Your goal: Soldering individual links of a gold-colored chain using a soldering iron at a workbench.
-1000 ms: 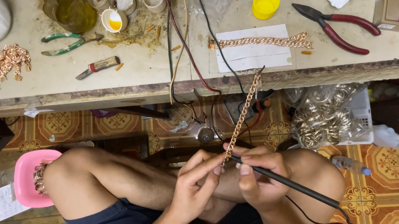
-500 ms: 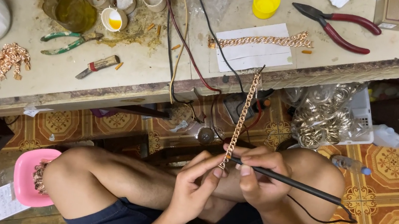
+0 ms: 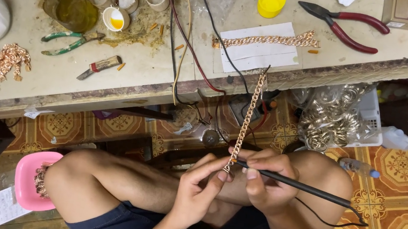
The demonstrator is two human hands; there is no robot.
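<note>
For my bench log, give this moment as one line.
left hand: pinches copper-coloured chain end | right hand: holds black corded pen-shaped tool at chain

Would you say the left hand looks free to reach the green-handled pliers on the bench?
Probably not at once: the left hand is pinching the chain, though nothing blocks the way to the green-handled pliers.

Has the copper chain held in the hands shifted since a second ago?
No. The copper chain runs from the bench edge to the left hand exactly as before.
</note>
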